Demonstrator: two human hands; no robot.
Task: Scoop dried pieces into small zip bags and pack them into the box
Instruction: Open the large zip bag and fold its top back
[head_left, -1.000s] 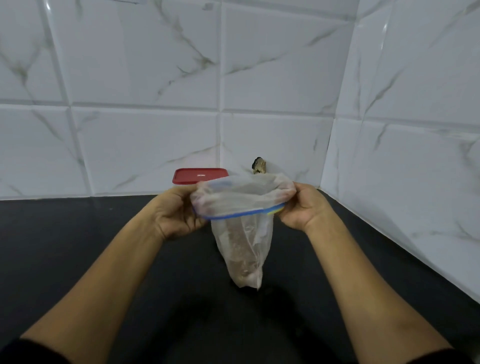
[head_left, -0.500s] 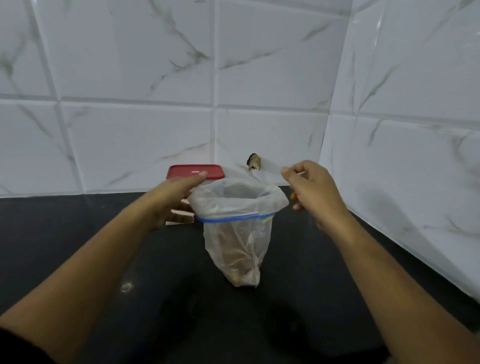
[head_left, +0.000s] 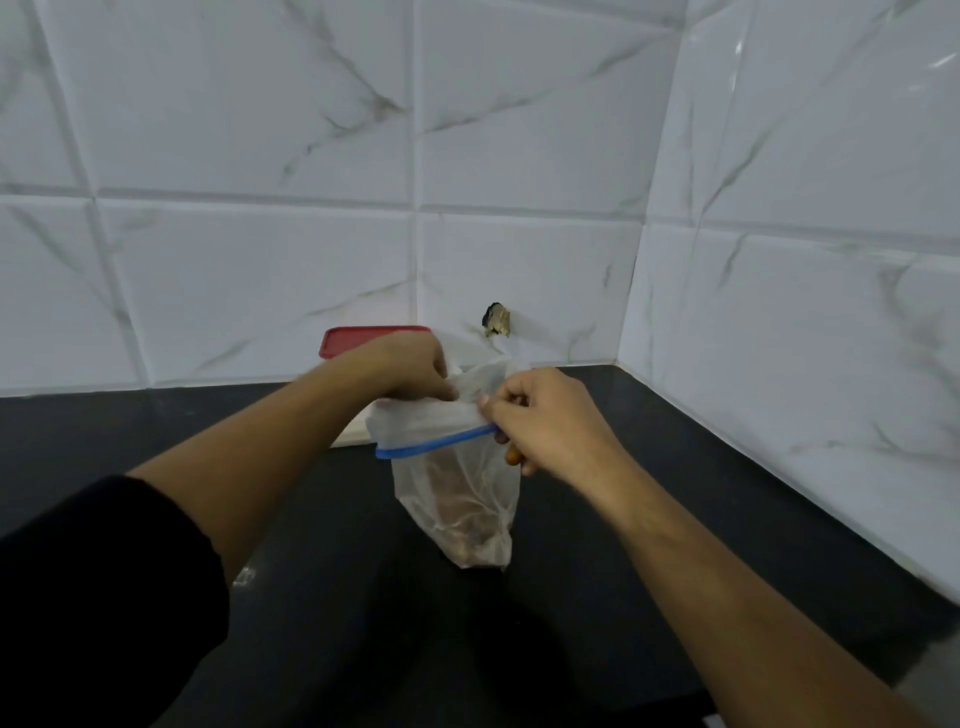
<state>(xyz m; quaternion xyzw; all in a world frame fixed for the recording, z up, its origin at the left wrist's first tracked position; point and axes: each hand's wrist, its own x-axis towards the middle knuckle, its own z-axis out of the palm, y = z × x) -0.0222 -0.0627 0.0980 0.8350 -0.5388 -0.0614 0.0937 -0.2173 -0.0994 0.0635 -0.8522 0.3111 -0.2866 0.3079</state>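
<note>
I am standing the zip bag (head_left: 457, 488) upright on the black counter (head_left: 675, 467) so that its mouth is facing up and the dried pieces (head_left: 467, 530) are lying at the bottom, where they cannot spill. The top of the bag is turned outward like a cuff, with the blue zip strip (head_left: 431, 447) running below the fold; I judge this is keeping the mouth wide for scooping.

My left hand (head_left: 410, 369) is gripping the far left part of the folded rim, fingers curled over it. My right hand (head_left: 545, 421) is pinching the right end of the rim just above the zip strip, thumb pressing on the plastic. A small orange-brown thing (head_left: 513, 456) is poking out under this hand; I cannot tell what it is.

The bag is hanging between my two hands, its rim touching both and its base resting on the counter below them. The red-lidded box (head_left: 363, 340) is sitting just behind my left hand, close to the wall, handy for packing.
</note>
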